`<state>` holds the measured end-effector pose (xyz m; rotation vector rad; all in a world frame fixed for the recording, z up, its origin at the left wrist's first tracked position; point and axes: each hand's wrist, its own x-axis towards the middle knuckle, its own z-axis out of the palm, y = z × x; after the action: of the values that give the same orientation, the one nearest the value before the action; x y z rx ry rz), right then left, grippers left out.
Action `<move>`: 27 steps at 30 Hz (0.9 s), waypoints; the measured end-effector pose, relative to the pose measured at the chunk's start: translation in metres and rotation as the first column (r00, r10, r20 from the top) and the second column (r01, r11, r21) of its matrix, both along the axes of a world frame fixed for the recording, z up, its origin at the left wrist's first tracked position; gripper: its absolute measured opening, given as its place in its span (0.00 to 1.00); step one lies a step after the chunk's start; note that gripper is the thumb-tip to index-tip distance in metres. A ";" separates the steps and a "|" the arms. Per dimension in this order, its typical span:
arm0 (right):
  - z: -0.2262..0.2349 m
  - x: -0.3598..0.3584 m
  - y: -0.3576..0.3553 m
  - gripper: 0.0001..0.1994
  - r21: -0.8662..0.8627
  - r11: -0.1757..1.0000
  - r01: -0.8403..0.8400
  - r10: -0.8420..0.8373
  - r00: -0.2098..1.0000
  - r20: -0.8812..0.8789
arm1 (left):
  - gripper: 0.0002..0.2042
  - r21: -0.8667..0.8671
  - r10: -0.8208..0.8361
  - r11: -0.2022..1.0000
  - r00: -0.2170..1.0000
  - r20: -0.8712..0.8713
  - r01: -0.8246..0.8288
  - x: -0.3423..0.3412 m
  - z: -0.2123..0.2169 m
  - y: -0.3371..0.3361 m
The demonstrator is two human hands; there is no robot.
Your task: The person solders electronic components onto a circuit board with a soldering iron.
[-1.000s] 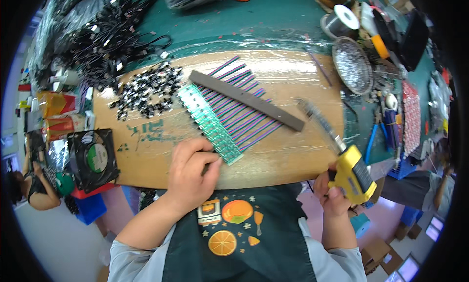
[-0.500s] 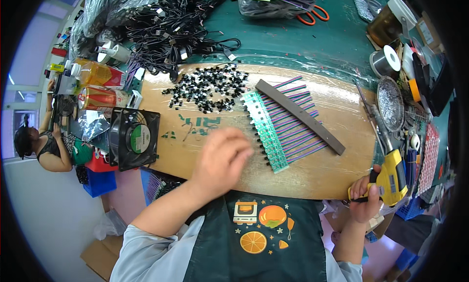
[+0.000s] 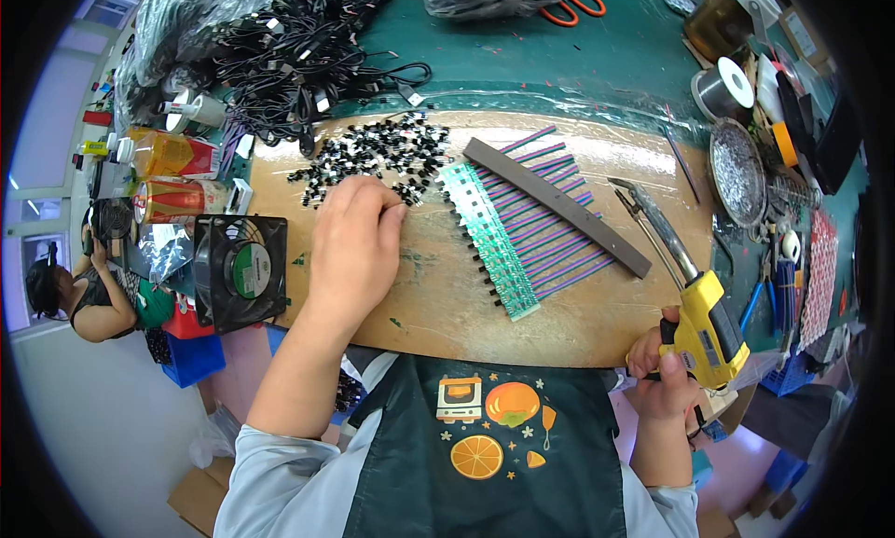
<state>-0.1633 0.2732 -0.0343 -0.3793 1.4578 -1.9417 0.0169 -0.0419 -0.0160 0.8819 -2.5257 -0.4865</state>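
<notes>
My left hand (image 3: 357,244) is at the near edge of a pile of small black connectors (image 3: 373,151), fingers curled and drawn together; the fingertips are mostly hidden, and I cannot make out what they hold. My right hand (image 3: 664,370) grips the handle of a yellow and black soldering gun (image 3: 710,337), its metal tip pointing up and left over the board. Between the hands lies a strip of green circuit boards (image 3: 499,254) with black connectors along its left edge and striped ribbon wires (image 3: 564,249) running right. A dark flat bar (image 3: 559,207) rests across the wires.
All this lies on a brown work board (image 3: 419,324). A black fan (image 3: 244,272) stands at its left, with a red can (image 3: 177,200) beyond. Bundled black cables (image 3: 298,62) are heaped at the back. To the right are a solder spool (image 3: 725,89) and a metal dish (image 3: 738,170).
My left hand has moved left and away from me, from beside the circuit boards to the connector pile. The soldering gun has been raised, its tip now over the brown board. The view has shifted slightly.
</notes>
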 end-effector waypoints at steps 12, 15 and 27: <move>0.006 0.019 0.006 0.25 0.028 0.966 -0.256 0.257 0.966 -0.021 | 0.07 0.528 -0.257 0.786 0.947 -0.191 0.320 0.002 0.033 0.078; 0.017 0.018 -0.008 0.11 0.299 0.871 -0.390 0.475 0.823 -0.312 | 0.05 0.810 -0.234 0.470 0.935 -0.268 0.350 -0.002 0.038 0.098; 0.017 0.034 -0.023 0.09 0.384 0.799 -0.463 0.562 0.803 -0.200 | 0.08 0.621 -0.437 0.539 0.819 -0.371 0.569 -0.008 0.021 0.110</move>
<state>-0.1290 0.2498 -0.0170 -0.8626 1.6131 -1.2160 0.0090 0.0681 0.0047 0.2402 -2.3783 -1.7523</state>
